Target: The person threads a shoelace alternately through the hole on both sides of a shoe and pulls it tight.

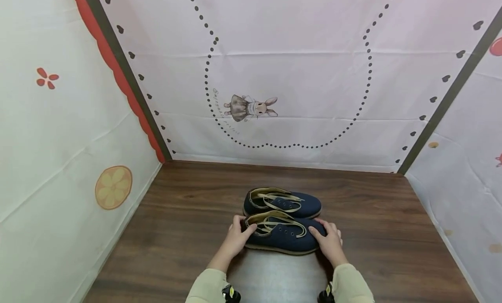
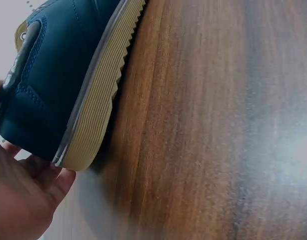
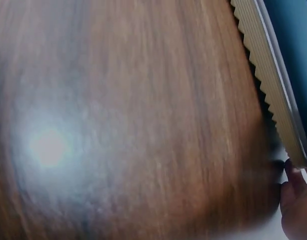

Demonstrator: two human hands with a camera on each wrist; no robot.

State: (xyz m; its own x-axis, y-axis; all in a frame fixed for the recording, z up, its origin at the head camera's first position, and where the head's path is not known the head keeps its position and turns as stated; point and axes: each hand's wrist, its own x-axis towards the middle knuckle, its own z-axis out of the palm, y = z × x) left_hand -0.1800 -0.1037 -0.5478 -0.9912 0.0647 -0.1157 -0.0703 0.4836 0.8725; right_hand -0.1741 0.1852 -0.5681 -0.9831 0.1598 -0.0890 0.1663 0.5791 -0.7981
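Two navy lace-up shoes lie side by side on the wooden surface, toes to the right in the head view. My left hand (image 1: 237, 236) grips the heel of the near shoe (image 1: 274, 238), thumb on the collar. At its toe, my right hand (image 1: 330, 240) holds on with the thumb on top. Directly behind stands the far shoe (image 1: 310, 203), its beige laces loose. In the left wrist view the heel's tan ridged sole (image 2: 88, 135) rests against the fingers (image 2: 61, 185). Only part of the sole (image 3: 273, 85) and a few fingertips show in the right wrist view.
Dark brown wood grain covers the table (image 1: 188, 207). A white printed cloth with a rabbit picture (image 1: 251, 107) rises at the back. More printed cloth walls the left side (image 1: 51, 163) and the right side (image 1: 466, 163). Light glares off the wood before the shoes.
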